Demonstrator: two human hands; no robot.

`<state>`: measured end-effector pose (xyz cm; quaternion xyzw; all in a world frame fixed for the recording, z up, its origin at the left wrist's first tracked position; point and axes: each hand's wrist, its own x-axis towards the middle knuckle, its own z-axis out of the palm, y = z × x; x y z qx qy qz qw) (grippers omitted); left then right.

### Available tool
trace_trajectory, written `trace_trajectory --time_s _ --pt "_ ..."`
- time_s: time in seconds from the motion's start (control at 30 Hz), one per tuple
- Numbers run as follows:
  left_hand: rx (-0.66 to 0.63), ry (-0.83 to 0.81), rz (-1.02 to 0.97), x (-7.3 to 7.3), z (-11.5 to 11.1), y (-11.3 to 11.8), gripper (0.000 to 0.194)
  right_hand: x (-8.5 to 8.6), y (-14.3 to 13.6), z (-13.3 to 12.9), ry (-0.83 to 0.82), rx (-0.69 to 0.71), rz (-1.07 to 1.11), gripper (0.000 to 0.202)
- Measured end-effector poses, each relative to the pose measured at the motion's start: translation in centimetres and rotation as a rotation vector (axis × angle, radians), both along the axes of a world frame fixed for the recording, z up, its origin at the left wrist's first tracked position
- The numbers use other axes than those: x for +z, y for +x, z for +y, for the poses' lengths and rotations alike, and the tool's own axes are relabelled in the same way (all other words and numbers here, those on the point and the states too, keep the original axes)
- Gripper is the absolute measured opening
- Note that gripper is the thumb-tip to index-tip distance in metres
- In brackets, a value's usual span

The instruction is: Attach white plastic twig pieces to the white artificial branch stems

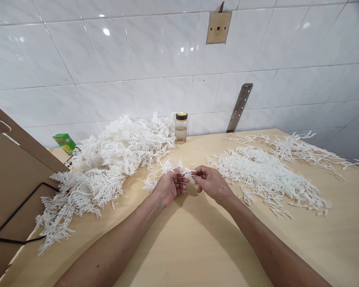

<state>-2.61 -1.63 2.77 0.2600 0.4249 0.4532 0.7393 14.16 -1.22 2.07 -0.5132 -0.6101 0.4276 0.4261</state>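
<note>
Between my two hands, above the middle of the table, is a white artificial foliage sprig [164, 168] with thin stems and feathery tips. My left hand [171, 186] is closed around its stem, palm turned partly up. With thumb and forefinger, my right hand [210, 182] pinches the sprig's right end. A large heap of white foliage sprigs [119, 147] lies to the left. On the right, a flatter pile of small white foliage pieces [266, 175] spreads over the tabletop, with bare-looking white branched stems [299, 148] behind it.
A lidded clear jar [181, 129] with liquid stands by the tiled wall. At the left are a cardboard box [18, 183], a black wire frame [12, 211] and a green box [64, 142]. A metal bracket [239, 107] rises behind the wooden table [179, 251].
</note>
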Motion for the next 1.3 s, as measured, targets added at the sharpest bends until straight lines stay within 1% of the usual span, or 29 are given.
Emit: trace_trajectory --time_s 0.17,0.37,0.6,0.73,0.87,1.13,1.23,1.3 --pt "-0.016 0.005 0.003 -0.01 -0.08 -0.06 0.01 0.07 0.05 -0.01 -0.015 0.019 0.024 0.015" --pt "-0.032 0.04 -0.011 -0.27 -0.27 -0.09 0.018 -0.08 0.05 0.15 -0.004 0.04 0.054 0.015" --pt "-0.049 0.067 0.046 -0.04 -0.5 0.17 0.012 -0.18 0.11 0.2 -0.012 0.02 0.053 0.018" --pt "-0.068 0.11 0.056 -0.07 -0.55 0.22 0.016 -0.41 0.13 0.34 0.008 0.044 0.048 0.018" --pt "-0.054 0.126 0.04 -0.25 -0.54 0.32 0.021 -0.34 0.02 0.31 0.001 0.052 0.069 0.017" --pt "-0.021 0.134 0.03 -0.46 -0.41 0.49 0.018 -0.34 -0.14 0.1 0.023 0.105 0.078 0.017" --pt "-0.031 0.169 0.067 -0.38 -0.53 0.46 0.017 -0.29 -0.29 0.02 0.038 0.104 0.065 0.019" --pt "-0.038 0.209 0.119 -0.22 -0.68 0.46 0.016 -0.21 -0.4 -0.03 0.06 0.069 0.035 0.02"
